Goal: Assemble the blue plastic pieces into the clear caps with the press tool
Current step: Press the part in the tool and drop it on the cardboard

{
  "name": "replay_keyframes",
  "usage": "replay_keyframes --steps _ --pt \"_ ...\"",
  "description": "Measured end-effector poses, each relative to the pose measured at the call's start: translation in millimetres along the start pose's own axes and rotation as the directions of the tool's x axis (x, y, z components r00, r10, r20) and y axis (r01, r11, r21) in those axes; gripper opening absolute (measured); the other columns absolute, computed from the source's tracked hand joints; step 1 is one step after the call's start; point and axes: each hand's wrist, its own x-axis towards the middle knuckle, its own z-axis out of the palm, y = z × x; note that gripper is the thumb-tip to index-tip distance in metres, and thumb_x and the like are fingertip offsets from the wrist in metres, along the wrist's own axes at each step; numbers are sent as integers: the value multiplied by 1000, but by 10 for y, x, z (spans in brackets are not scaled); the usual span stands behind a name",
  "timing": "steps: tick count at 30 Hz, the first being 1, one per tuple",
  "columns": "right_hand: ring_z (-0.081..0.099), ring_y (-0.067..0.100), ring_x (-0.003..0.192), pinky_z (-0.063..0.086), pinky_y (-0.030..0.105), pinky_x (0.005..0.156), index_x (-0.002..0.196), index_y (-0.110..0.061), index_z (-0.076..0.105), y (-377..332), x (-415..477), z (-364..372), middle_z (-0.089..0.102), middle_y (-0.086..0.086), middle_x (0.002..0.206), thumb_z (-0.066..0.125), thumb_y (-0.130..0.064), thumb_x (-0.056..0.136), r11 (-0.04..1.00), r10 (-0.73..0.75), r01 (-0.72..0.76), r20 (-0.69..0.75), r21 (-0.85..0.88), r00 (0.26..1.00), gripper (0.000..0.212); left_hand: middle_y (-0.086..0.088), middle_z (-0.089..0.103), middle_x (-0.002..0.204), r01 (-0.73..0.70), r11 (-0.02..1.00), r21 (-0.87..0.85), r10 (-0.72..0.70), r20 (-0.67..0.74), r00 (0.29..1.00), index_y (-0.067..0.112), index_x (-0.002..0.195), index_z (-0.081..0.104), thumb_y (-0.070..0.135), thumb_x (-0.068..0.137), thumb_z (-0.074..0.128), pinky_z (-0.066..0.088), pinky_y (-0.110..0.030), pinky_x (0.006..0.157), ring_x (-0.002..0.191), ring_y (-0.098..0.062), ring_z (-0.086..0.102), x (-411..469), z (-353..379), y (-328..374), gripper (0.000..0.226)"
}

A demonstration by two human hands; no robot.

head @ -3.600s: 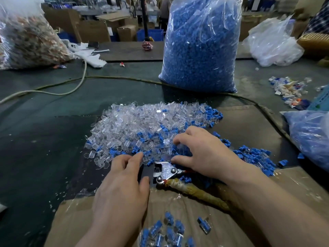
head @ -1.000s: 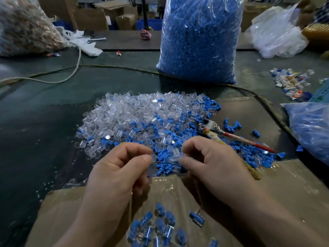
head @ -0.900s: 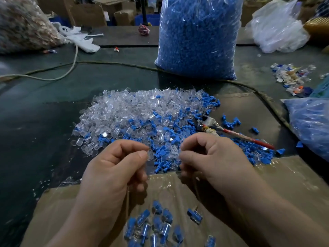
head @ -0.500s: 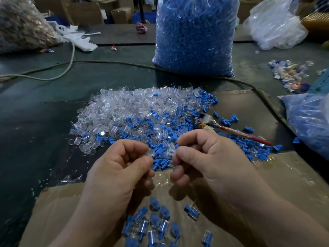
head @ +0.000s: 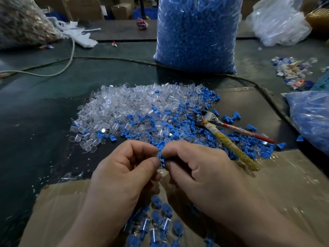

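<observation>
A heap of clear caps [head: 135, 111] mixed with loose blue pieces [head: 194, 125] lies on the dark table. My left hand [head: 124, 173] and my right hand [head: 201, 173] meet fingertip to fingertip just in front of the heap. Between them they pinch a small blue piece [head: 161, 155]; a clear cap in the left fingers is mostly hidden. The press tool [head: 222, 134], pliers with a taped yellow handle and a red handle, lies on the table to the right, apart from both hands. Several assembled blue-in-clear parts [head: 156, 221] sit on the cardboard below my hands.
A tall bag of blue pieces [head: 195, 32] stands behind the heap. Another blue-filled bag [head: 313, 118] lies at the right edge. A cord [head: 106, 58] crosses the table. Scrap bits [head: 293, 70] sit far right. Brown cardboard [head: 284, 184] covers the near table edge.
Since 3.6 s ago the press tool has been set down to the right. Over the last second my hands closed together until their fingertips met around the small parts.
</observation>
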Motion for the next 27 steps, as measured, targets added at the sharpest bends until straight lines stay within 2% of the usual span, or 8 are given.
replay_keyframes --steps 4,9,15,18,20,23,25,27 --pt "57 4 82 53 27 67 106 -37 58 -44 -7 1 61 -18 89 41 -40 91 992 -43 46 29 -113 999 23 2 72 68 -85 978 190 90 -19 996 38 87 73 35 71 75 61 -36 56 60 -18 70 -37 21 20 16" --pt "59 7 83 54 32 68 105 -34 62 -65 -13 -16 62 -16 91 41 -40 93 994 -46 47 16 -104 999 25 6 72 67 -114 958 262 122 -14 992 41 88 72 28 76 75 58 -34 55 58 -12 68 -50 19 17 18" --pt "61 19 87 54 41 69 122 -24 62 -71 -8 11 63 -5 101 31 -38 94 983 -43 67 142 -169 989 43 -1 72 69 -27 982 188 26 6 1000 35 86 73 32 68 75 60 -56 67 65 -29 69 -11 -6 -5 18" --pt "60 17 88 55 38 70 117 -24 62 -64 -11 21 63 -5 100 36 -38 93 973 -67 84 86 -217 994 39 -1 71 68 -10 978 207 11 -4 1000 35 87 72 27 72 82 60 -54 65 67 -33 68 -3 -9 -18 20" --pt "56 15 97 52 34 84 121 -26 59 41 2 -21 62 -7 106 40 -41 89 928 -62 46 -32 -369 998 40 1 70 66 -1 980 199 7 -27 1000 35 88 71 20 79 82 59 -45 57 62 -28 68 0 -37 -46 21" --pt "35 22 131 31 43 109 144 -32 29 351 66 -230 44 0 140 41 -64 82 769 213 -232 -105 -595 972 70 -4 68 61 40 990 135 -36 -31 999 35 87 70 13 81 76 50 -23 47 49 -18 62 2 -76 -51 23" --pt "15 26 144 20 43 118 148 -34 5 573 89 -376 22 3 155 35 -79 75 659 425 -364 -73 -659 902 91 -7 66 58 52 993 102 -53 0 999 33 88 70 9 83 74 47 -19 45 46 -16 59 1 -76 -42 25" --pt "15 27 146 20 44 118 149 -34 1 699 91 -422 18 5 158 27 -87 67 643 499 -400 -38 -653 865 101 -6 65 57 51 993 109 -53 14 998 33 87 70 9 83 74 44 -18 43 45 -15 57 3 -67 -42 25"
